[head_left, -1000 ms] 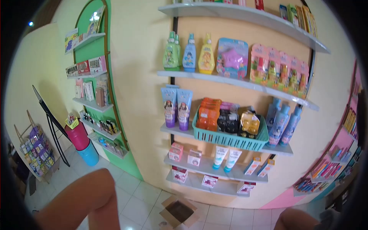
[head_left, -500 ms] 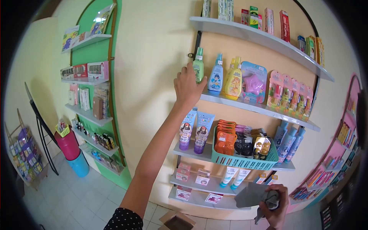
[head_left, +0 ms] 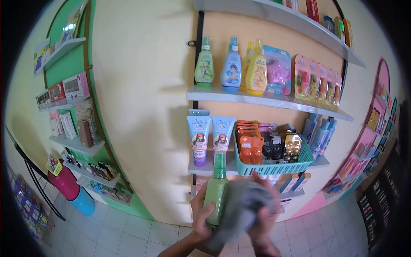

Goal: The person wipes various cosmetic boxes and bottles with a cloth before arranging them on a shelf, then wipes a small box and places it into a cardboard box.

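Observation:
My left hand (head_left: 201,214) is wrapped round a green spray bottle (head_left: 217,192), held upright in front of the lower shelves. Close on its right, my right hand (head_left: 262,218) grips a grey cloth (head_left: 244,203), blurred by motion, which overlaps the bottle's right side. Another green bottle (head_left: 205,66) stands at the left end of the shelf above, beside a blue bottle (head_left: 231,68) and a yellow bottle (head_left: 257,73). Behind the held bottle's cap are blue and purple tubes (head_left: 199,139).
A teal basket (head_left: 274,169) of packaged items sits on the middle shelf. Carded items (head_left: 314,85) line the upper shelf (head_left: 265,99). At the left are a green wall unit (head_left: 72,103), a red bin (head_left: 64,184) and a blue bin (head_left: 83,203).
My left hand has come down from the shelf with a green bottle. The grey cloth, in my right hand, has moved left against the bottle. The view has shifted.

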The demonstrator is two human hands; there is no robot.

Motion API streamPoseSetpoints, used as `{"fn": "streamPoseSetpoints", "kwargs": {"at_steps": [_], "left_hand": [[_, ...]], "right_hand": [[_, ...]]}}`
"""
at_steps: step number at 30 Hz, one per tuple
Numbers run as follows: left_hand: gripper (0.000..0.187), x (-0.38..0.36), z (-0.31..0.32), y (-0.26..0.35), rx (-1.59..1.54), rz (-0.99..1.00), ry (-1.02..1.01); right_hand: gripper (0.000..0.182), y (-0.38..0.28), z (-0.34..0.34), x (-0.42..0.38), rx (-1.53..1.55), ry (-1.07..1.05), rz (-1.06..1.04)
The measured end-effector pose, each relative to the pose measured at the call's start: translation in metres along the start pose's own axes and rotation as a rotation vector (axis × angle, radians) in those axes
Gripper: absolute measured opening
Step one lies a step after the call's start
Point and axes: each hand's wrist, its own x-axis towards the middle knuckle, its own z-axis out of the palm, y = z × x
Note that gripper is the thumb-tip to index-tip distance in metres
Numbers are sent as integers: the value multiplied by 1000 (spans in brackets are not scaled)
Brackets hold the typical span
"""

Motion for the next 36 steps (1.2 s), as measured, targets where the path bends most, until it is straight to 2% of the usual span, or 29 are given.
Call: {"fn": "streamPoseSetpoints", "kwargs": {"at_steps": [2, 3, 5, 7, 8, 9, 10, 11, 12, 13, 15, 17, 18, 20, 22, 23, 25, 27, 29, 31, 33, 34, 35, 36], "left_hand": [[64, -4, 2, -2, 38, 18, 21], [64, -4, 3, -1, 81, 54, 38], [62, 0, -2, -1, 141, 59, 8], [61, 4, 2, 1, -70, -17, 86], [61, 9, -6, -5, -34, -4, -50], [61, 8, -1, -8, -38, -18, -47], [61, 6, 8, -11, -4, -15, -8], [60, 5, 14, -14, 32, -14, 30], [59, 7, 9, -23, 105, 39, -78], [59, 4, 11, -26, 103, 23, -83], [58, 1, 17, -31, 87, 9, 18], [57, 3, 19, -31, 92, 12, 14], [58, 2, 16, -36, 287, 109, 27], [59, 1, 10, -46, 486, 209, 43], [59, 0, 5, -54, 266, 49, -179], [59, -6, 7, -57, 269, 44, -174], [55, -17, 15, -64, 226, -16, -90], [54, -18, 14, -64, 180, -24, -93], [53, -15, 12, -64, 424, 164, -121], [51, -13, 13, -68, 689, 396, -91], [47, -12, 21, -61, 223, -35, -11], [47, -11, 21, -65, 226, -44, -9], [47, -11, 19, -72, 84, -120, 26], [47, -11, 19, -76, -58, -191, 61]], "right_hand": [[57, 18, 9, -5, -320, -156, -224], [57, 18, 10, -4, -318, -153, -211], [65, 20, 11, -5, -719, -321, -327], [62, 26, 6, -13, -725, -338, -297], [59, 31, 1, -18, -741, -324, -320], [57, 31, -2, -20, -761, -308, -345], [46, 30, -5, -17, -711, -212, -313], [46, 27, -6, -10, -721, -206, -300], [44, 25, -8, -1, -722, -187, -299], [43, 23, -10, 6, -722, -168, -302], [39, 19, -12, 8, -769, -175, -336], [35, 19, -16, 0, -810, -333, -464], [35, 20, -19, -3, -809, -333, -462], [34, 27, -28, -11, -760, -301, -526], [34, 34, -37, -12, -770, -241, -538], [34, 34, -40, -11, -767, -244, -531], [34, 30, -40, -2, -721, -77, -389], [34, 32, -41, -6, -727, -66, -397], [33, 32, -44, -16, -778, -245, -477], [31, 37, -43, -24, -734, -227, -509], [30, 45, -51, -27, -678, -201, -498], [30, 46, -57, -25, -641, -194, -407], [30, 44, -58, -24, -644, -191, -396], [31, 33, -50, -9, -342, 60, -119]]}}
